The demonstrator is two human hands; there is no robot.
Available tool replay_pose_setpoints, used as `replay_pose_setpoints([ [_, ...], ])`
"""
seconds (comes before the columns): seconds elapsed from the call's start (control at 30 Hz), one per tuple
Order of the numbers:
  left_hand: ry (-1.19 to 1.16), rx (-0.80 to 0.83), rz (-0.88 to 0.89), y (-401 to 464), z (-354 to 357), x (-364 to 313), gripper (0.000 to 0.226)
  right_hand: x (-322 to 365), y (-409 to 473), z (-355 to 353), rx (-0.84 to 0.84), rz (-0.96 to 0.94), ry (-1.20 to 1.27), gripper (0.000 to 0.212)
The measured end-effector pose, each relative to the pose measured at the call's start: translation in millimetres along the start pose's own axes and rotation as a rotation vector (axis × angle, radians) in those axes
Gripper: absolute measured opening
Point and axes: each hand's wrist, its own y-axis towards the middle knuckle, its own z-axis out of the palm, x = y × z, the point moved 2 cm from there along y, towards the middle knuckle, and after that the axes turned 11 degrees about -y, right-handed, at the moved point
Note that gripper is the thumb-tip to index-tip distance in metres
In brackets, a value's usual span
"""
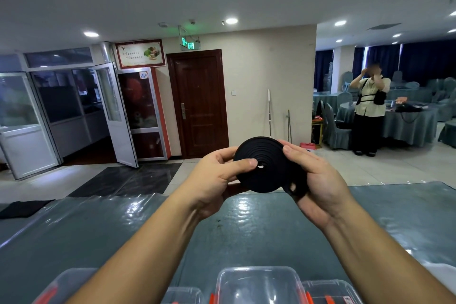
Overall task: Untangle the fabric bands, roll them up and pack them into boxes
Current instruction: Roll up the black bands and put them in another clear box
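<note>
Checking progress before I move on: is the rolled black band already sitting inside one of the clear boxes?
No, the rolled black band is held up between the left hand and right hand, above the clear boxes.

Bare forearms, hands (217, 180); no sleeves

Restaurant banquet hall, round dining tables (404, 123) under grey-blue cloths, cloth-covered chairs (336, 128), dark blue curtains (419, 61), framed food poster (140, 54) above a glass partition, green exit sign (190, 45) over a dark wooden door (198, 103), tiled floor (370, 168)
</note>
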Motion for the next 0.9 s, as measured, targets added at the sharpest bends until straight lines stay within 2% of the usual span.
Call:
replay_pose_setpoints([
  [0.07, 0.04, -0.003, -0.007, -0.1, 1.7, -1.7, 0.029, -1.1, 0.5, -2.6, -0.017, 0.008, -0.05, 0.047],
  [0.17, 0.136, 0.001, -0.032, 1.2, 4.3, -4.4, 0.029, -1.8, -1.8, -5.5, -0.093, -0.014, -0.191, 0.026],
  [0.3, 0.087, -0.051, 0.011, 2.5, 10.7, 1.5, 0.025, -4.1, -4.1, -3.1, -0.206, -0.104, -0.134, 0.002],
  [0.5, -0.1, -0.152, 0.073, 1.7, 17.9, 21.6, 0.02, -8.9, -10.7, 8.1, -0.196, -0.131, 0.021, 0.023],
  [0.6, -0.152, -0.182, 0.067, 0.3, 20.1, 28.6, 0.015, -17.1, -11.8, 8.3, -0.198, -0.127, 0.053, 0.022],
  [0.7, -0.192, -0.212, 0.042, -0.2, 21.7, 37.8, 0.016, -27.5, -13.3, 3.9, -0.268, -0.128, 0.046, 0.012],
  [0.9, -0.351, -0.348, 0.024, 5.7, 18.0, 57.8, 0.021, -52.4, -21.1, -5.7, -0.269, -0.102, 0.033, 0.025],
])
